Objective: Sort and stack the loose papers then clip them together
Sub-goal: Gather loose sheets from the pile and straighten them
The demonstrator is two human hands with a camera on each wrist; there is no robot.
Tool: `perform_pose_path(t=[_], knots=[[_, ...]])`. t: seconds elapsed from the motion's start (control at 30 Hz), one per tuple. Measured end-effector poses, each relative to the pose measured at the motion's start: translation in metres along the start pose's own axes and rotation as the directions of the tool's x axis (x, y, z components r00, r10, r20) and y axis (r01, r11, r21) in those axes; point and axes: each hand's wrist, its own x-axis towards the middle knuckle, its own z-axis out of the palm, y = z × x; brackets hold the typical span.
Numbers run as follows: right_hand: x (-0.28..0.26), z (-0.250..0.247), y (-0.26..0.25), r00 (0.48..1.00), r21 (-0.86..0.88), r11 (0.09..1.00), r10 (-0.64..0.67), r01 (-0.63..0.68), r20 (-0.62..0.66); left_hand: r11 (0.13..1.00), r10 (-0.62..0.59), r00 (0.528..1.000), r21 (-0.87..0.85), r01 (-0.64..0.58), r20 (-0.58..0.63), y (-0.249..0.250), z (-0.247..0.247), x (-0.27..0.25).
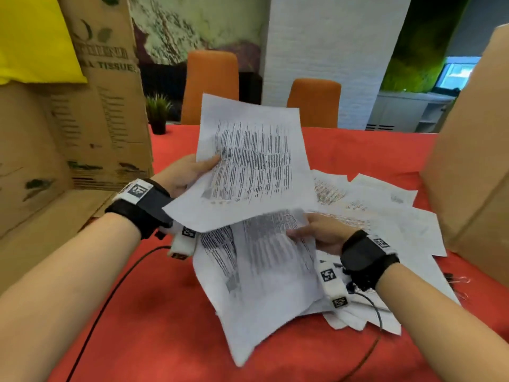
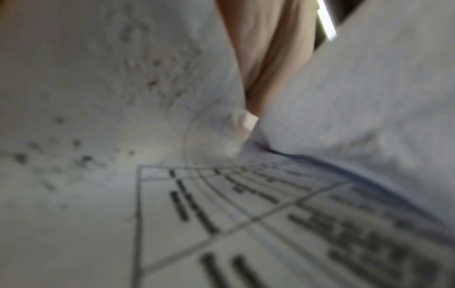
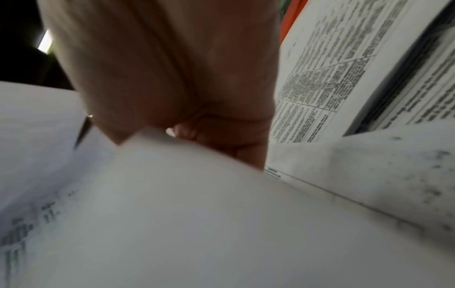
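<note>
My left hand pinches the left edge of a printed sheet and holds it raised over the red table. Below it, my right hand grips the right edge of a blurred batch of printed sheets that hangs toward me. More loose papers lie spread on the table at the right. A black binder clip lies at the pile's right edge. In the left wrist view my palm sits between white sheets. In the right wrist view my fingers curl over a blurred sheet.
Tall cardboard boxes stand at the left and at the right of the red table. A small potted plant and two orange chairs are at the far side. A black cable trails from my left wrist.
</note>
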Motion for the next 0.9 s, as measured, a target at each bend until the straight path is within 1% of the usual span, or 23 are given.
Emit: perform_pose_path(t=[0.03,0.07,0.13,0.17,0.2,0.23,0.3,0.37,0.4,0.43,0.47,0.5,0.53,0.57,0.6,0.63,0.7,0.77,0.83,0.87,0.9], knots=[[0.0,-0.004,0.001,0.998,0.009,1.0,0.011,-0.01,-0.061,0.997,-0.043,0.999,0.059,0.045,-0.026,-0.006,-0.001,-0.002],[-0.001,-0.011,0.007,0.991,0.028,1.0,-0.001,0.004,-0.131,0.988,-0.076,0.996,0.129,0.082,-0.046,-0.025,-0.007,0.003],[0.0,-0.016,0.008,0.969,0.02,1.0,-0.008,0.014,-0.249,0.955,-0.143,0.99,0.261,0.139,-0.003,-0.044,-0.005,-0.002],[-0.002,-0.015,0.01,0.962,-0.013,1.0,-0.005,0.001,-0.273,0.931,-0.183,0.983,0.327,0.164,0.027,-0.054,0.003,-0.006],[-0.003,-0.012,0.009,0.958,-0.068,0.998,-0.009,-0.011,-0.286,0.893,-0.209,0.978,0.413,0.181,0.025,-0.069,0.004,-0.005],[-0.005,-0.009,0.007,0.954,-0.111,0.994,-0.02,-0.014,-0.299,0.877,-0.232,0.972,0.426,0.223,-0.031,-0.078,0.008,-0.009],[-0.006,-0.01,0.003,0.923,-0.146,0.989,-0.058,0.003,-0.38,0.891,-0.253,0.958,0.355,0.284,-0.133,-0.103,0.004,-0.007],[-0.006,-0.026,-0.001,0.855,-0.133,0.99,-0.104,0.041,-0.508,0.916,-0.294,0.94,0.23,0.329,-0.176,-0.109,-0.003,-0.012],[-0.008,-0.037,-0.003,0.823,-0.12,0.991,-0.111,0.053,-0.557,0.928,-0.298,0.935,0.169,0.331,-0.193,-0.116,-0.01,-0.01],[-0.012,-0.047,-0.003,0.81,-0.125,0.991,-0.114,0.051,-0.576,0.932,-0.305,0.934,0.144,0.333,-0.186,-0.114,-0.011,-0.015],[-0.015,-0.054,-0.001,0.822,-0.163,0.986,-0.107,0.017,-0.56,0.934,-0.302,0.938,0.145,0.327,-0.17,-0.117,-0.014,-0.016],[-0.019,-0.056,0.002,0.857,-0.235,0.971,-0.085,-0.043,-0.509,0.938,-0.295,0.948,0.149,0.312,-0.122,-0.115,-0.012,-0.02],[-0.021,-0.054,0.005,0.895,-0.306,0.947,-0.046,-0.103,-0.443,0.946,-0.277,0.956,0.144,0.289,-0.101,-0.117,-0.011,-0.02],[-0.022,-0.05,0.008,0.92,-0.342,0.928,0.002,-0.148,-0.391,0.956,-0.258,0.962,0.118,0.268,-0.093,-0.114,-0.006,-0.023],[-0.021,-0.047,0.011,0.932,-0.336,0.928,0.029,-0.159,-0.361,0.97,-0.224,0.97,0.076,0.231,-0.093,-0.115,-0.003,-0.022],[-0.019,-0.044,0.012,0.935,-0.296,0.946,0.021,-0.133,-0.354,0.979,-0.2,0.975,0.018,0.203,-0.095,-0.11,0.0,-0.023],[-0.015,-0.044,0.01,0.915,-0.195,0.98,-0.042,-0.04,-0.4,0.985,-0.16,0.984,-0.075,0.155,-0.08,-0.101,0.002,-0.024],[-0.014,-0.05,0.007,0.86,-0.096,0.994,-0.088,0.046,-0.503,0.987,-0.13,0.986,-0.103,0.119,-0.106,-0.097,-0.003,-0.021],[-0.008,-0.063,0.005,0.785,0.068,0.982,-0.097,0.174,-0.612,0.992,-0.11,0.979,-0.074,0.099,-0.174,-0.096,-0.009,-0.016],[-0.005,-0.071,0.001,0.747,0.175,0.951,-0.079,0.256,-0.66,0.995,-0.093,0.974,-0.048,0.085,-0.204,-0.096,-0.009,-0.015],[-0.004,-0.079,-0.003,0.717,0.286,0.898,-0.046,0.335,-0.696,0.997,-0.078,0.971,-0.019,0.075,-0.226,-0.095,-0.007,-0.014]])
